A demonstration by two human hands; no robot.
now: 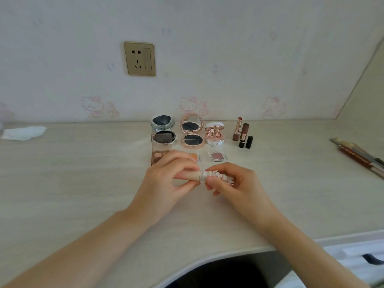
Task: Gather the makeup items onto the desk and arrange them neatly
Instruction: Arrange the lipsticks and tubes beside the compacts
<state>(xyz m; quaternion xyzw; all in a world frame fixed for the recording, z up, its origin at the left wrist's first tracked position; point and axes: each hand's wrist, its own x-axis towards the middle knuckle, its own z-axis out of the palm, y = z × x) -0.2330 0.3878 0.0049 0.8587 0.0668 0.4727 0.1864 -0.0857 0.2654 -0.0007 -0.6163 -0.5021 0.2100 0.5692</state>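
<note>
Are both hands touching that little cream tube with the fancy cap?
Touching. The head view shows the left hand gripping the cream tube by its body, while the right hand pinches its decorated cap.

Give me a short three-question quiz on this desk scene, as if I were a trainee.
1. True or false: both hands, left and right, grip one small tube.
2. Which item is open beside the wall? A) the silver compact B) a perfume bottle C) a comb
3. Fill in: the lipsticks stand ____ of the compacts.

Key: 1 true, the left on the body and the right on the ornate cap; 2 A; 3 right.
</note>
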